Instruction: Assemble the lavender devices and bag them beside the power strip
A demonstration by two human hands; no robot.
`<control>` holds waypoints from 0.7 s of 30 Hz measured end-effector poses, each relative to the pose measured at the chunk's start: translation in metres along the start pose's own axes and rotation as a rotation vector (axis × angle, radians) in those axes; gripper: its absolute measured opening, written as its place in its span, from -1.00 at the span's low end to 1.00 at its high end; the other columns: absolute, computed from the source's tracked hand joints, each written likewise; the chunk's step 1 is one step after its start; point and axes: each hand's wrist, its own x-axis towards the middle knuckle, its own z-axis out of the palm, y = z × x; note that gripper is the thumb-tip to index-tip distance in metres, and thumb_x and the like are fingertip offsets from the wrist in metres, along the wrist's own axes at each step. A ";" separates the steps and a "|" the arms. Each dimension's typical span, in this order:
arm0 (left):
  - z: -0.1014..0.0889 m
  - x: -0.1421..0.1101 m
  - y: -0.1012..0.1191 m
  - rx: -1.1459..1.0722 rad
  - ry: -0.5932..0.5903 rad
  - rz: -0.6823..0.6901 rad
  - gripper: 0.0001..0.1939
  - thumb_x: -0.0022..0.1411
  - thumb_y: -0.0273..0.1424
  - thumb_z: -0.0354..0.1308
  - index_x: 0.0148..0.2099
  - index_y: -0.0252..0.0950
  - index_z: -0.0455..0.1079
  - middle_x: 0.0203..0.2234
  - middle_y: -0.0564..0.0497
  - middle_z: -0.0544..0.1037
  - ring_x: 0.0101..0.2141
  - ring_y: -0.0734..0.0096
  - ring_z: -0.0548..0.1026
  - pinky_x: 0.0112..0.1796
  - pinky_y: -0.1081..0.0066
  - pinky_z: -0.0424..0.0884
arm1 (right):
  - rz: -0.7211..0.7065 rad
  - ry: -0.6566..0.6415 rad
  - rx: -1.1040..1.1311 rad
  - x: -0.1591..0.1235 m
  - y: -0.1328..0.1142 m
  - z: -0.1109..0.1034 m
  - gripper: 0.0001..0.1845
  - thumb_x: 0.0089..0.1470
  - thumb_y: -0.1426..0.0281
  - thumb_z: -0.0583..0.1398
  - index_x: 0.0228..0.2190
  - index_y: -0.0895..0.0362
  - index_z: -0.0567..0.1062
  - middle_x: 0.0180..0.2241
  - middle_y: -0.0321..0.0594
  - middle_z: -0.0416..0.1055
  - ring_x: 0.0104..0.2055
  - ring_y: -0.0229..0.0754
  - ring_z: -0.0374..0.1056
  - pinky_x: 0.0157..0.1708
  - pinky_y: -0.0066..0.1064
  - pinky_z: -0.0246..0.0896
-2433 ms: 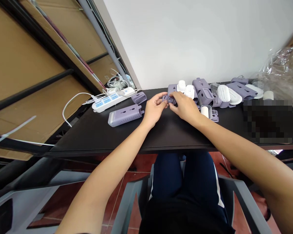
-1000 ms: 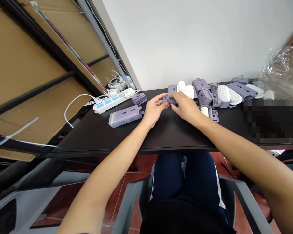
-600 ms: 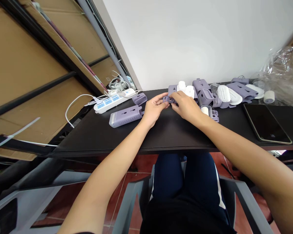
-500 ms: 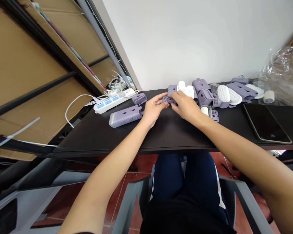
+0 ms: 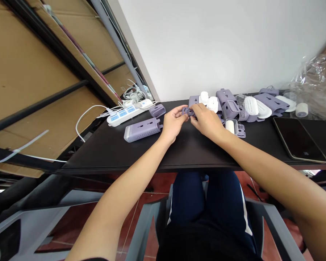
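Observation:
Between my two hands is a small purple plastic part [image 5: 189,111] with a round dark ring on it, held just above the black table. My left hand [image 5: 174,121] is closed on its left end, thumb in front and fingers behind. Fingers of my right hand [image 5: 205,117] close on its right side, and they hide part of it. Behind my hands lie a purple housing [image 5: 193,100] and white ribbed oval pads [image 5: 212,104]. Left of my left hand lies a long purple case [image 5: 142,129] with a clear end, and a purple cap [image 5: 157,110] behind it.
A white power strip [image 5: 125,115] with cables lies at the left. To the right are more purple housings [image 5: 230,108], a white roll [image 5: 229,126] in a clear-edged box, a phone [image 5: 300,139] and clear plastic wrap [image 5: 316,85]. The table's front edge [image 5: 195,168] is above my lap.
The view has shifted slightly, so the scene sits a little farther right. Both hands stay on the small purple part, and more of its ring shows.

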 end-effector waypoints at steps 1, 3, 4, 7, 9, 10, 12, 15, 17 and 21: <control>0.001 0.000 0.001 -0.005 0.005 -0.011 -0.67 0.12 -0.60 0.28 -0.04 -0.31 0.57 -0.32 0.03 0.68 -0.35 0.47 0.58 -0.14 0.33 0.52 | 0.002 0.004 0.003 0.000 0.000 0.000 -0.65 0.34 0.37 0.07 0.10 0.15 0.42 0.04 0.06 0.46 -0.12 0.07 0.47 -0.34 -0.27 0.17; 0.002 -0.001 0.003 -0.015 0.011 -0.033 -0.68 0.15 -0.64 0.26 -0.05 -0.31 0.56 -0.37 0.06 0.66 -0.39 0.51 0.56 -0.16 0.35 0.51 | 0.004 0.014 0.010 0.000 -0.001 0.000 -0.66 0.35 0.38 0.07 0.09 0.16 0.43 0.03 0.04 0.47 -0.13 0.06 0.48 -0.35 -0.27 0.16; 0.002 -0.001 0.003 -0.020 0.014 -0.041 -0.69 0.16 -0.65 0.25 -0.05 -0.31 0.56 -0.40 0.08 0.65 -0.41 0.52 0.55 -0.18 0.36 0.50 | 0.004 0.017 0.014 0.000 -0.001 0.000 -0.66 0.35 0.38 0.07 0.09 0.16 0.43 0.03 0.04 0.47 -0.13 0.05 0.49 -0.35 -0.27 0.16; 0.002 -0.002 0.005 -0.023 0.013 -0.046 -0.68 0.15 -0.64 0.26 -0.05 -0.32 0.56 -0.44 0.10 0.64 -0.44 0.54 0.54 -0.20 0.39 0.50 | 0.019 0.019 0.021 0.000 -0.002 0.001 -0.66 0.36 0.37 0.07 0.10 0.18 0.42 0.05 0.06 0.49 -0.11 0.06 0.49 -0.33 -0.27 0.19; 0.002 -0.002 0.004 -0.020 0.006 -0.040 -0.66 0.12 -0.61 0.28 -0.04 -0.32 0.57 -0.43 0.10 0.65 -0.44 0.54 0.54 -0.21 0.39 0.51 | 0.040 0.019 0.040 0.001 -0.003 0.002 -0.65 0.35 0.37 0.07 0.10 0.20 0.41 0.06 0.08 0.49 -0.07 0.08 0.49 -0.28 -0.26 0.24; 0.002 -0.002 0.004 -0.018 0.003 -0.035 -0.65 0.10 -0.59 0.30 -0.03 -0.32 0.57 -0.42 0.09 0.66 -0.45 0.54 0.54 -0.21 0.40 0.51 | 0.052 0.019 0.054 0.001 -0.003 0.002 -0.64 0.34 0.37 0.08 0.10 0.21 0.41 0.07 0.10 0.49 -0.06 0.10 0.49 -0.25 -0.24 0.26; 0.002 -0.002 0.003 -0.011 -0.003 -0.024 -0.64 0.08 -0.56 0.32 -0.02 -0.32 0.57 -0.43 0.08 0.66 -0.46 0.55 0.53 -0.22 0.40 0.51 | 0.070 0.021 0.082 0.001 -0.004 0.003 -0.63 0.33 0.38 0.08 0.11 0.22 0.41 0.09 0.11 0.49 -0.04 0.11 0.49 -0.21 -0.21 0.30; 0.001 -0.002 0.001 0.010 -0.003 -0.008 -0.63 0.08 -0.52 0.32 -0.01 -0.31 0.58 -0.45 0.08 0.65 -0.46 0.54 0.52 -0.23 0.40 0.52 | 0.082 0.023 0.107 0.001 -0.003 0.004 -0.62 0.33 0.37 0.09 0.11 0.23 0.42 0.08 0.12 0.50 -0.03 0.11 0.48 -0.17 -0.19 0.32; 0.001 -0.002 0.000 0.031 -0.001 0.002 -0.63 0.09 -0.52 0.32 0.00 -0.30 0.58 -0.46 0.08 0.65 -0.46 0.52 0.53 -0.24 0.39 0.52 | 0.077 0.036 0.117 0.001 -0.002 0.005 -0.63 0.33 0.35 0.09 0.09 0.22 0.44 0.07 0.11 0.49 -0.03 0.10 0.48 -0.17 -0.19 0.32; 0.001 -0.001 -0.002 0.068 0.000 0.025 -0.63 0.12 -0.51 0.30 0.02 -0.30 0.59 -0.45 0.07 0.65 -0.44 0.49 0.56 -0.23 0.38 0.54 | 0.079 0.072 0.102 0.001 -0.001 0.007 -0.64 0.33 0.33 0.10 0.08 0.18 0.46 0.09 0.09 0.42 -0.11 0.05 0.48 -0.24 -0.21 0.31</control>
